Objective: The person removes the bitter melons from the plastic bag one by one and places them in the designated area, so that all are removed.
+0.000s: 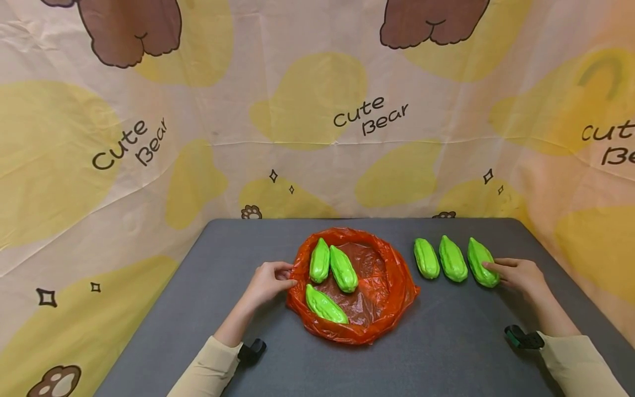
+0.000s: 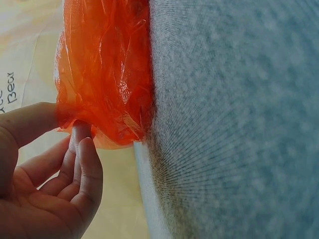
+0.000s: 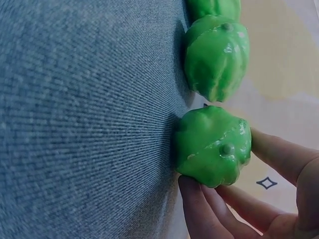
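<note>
On the grey table [image 1: 446,342] sits a round red plastic bag [image 1: 374,289], its rim [image 1: 403,286] pinched by the left hand [image 1: 266,284]; the right hand [image 1: 522,274] holds, farther right, the outermost long green vegetable [image 1: 479,262], which, being glossy, may slip.

We seem to be in a curtained-off booth [image 1: 228,110]: printed fabric [image 1: 451,127] hangs behind and along both sides of the grey tabletop [image 1: 233,248], carrying cartoon bears [image 1: 134,30], paw prints [image 1: 54,381] and "Cute Bear" lettering [image 1: 371,116]. Whether it stands in a home or lab, we cannot tell.
</note>
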Demonstrator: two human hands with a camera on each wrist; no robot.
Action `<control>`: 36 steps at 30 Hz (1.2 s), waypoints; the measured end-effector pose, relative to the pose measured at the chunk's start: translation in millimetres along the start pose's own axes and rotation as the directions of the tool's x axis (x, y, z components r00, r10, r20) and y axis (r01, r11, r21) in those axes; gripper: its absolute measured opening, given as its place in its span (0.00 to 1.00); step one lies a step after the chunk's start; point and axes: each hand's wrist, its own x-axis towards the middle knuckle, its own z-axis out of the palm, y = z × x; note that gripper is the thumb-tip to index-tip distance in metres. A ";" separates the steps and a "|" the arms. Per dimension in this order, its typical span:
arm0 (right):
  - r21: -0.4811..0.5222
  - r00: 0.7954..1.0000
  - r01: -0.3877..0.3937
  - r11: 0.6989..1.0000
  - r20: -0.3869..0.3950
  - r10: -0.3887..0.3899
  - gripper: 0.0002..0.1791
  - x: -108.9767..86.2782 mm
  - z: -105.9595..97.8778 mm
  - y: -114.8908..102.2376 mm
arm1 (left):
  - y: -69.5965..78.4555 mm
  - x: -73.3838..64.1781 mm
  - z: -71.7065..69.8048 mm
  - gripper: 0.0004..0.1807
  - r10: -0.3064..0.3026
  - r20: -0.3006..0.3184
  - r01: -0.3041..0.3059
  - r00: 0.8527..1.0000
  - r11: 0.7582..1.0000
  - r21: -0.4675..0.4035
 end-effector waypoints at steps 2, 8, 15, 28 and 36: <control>-0.003 1.000 0.003 1.000 0.005 -0.003 0.48 -0.1 0.1 -0.6 | 0.0 -0.1 0.0 0.18 -0.004 -0.002 0.004 1.000 1.000 0.000; -0.001 1.000 0.015 1.000 0.027 -0.014 0.48 -1.4 0.4 -2.9 | 0.0 -1.4 0.2 0.18 -0.006 -0.007 0.006 1.000 1.000 0.003; -0.014 0.999 0.014 1.000 0.044 -0.014 0.48 -0.1 -0.7 -3.6 | 0.7 -2.8 -0.1 0.18 -0.006 -0.009 0.006 1.000 1.000 0.002; -0.014 0.999 0.010 1.000 0.049 -0.009 0.50 6.4 0.5 -0.7 | -0.2 -3.6 0.2 0.18 -0.003 -0.017 0.003 1.000 1.000 0.009; -0.014 0.998 0.015 1.000 0.060 -0.014 0.47 6.1 -0.7 -2.3 | 0.2 -3.9 -0.7 0.18 0.004 -0.012 -0.004 1.000 1.000 0.005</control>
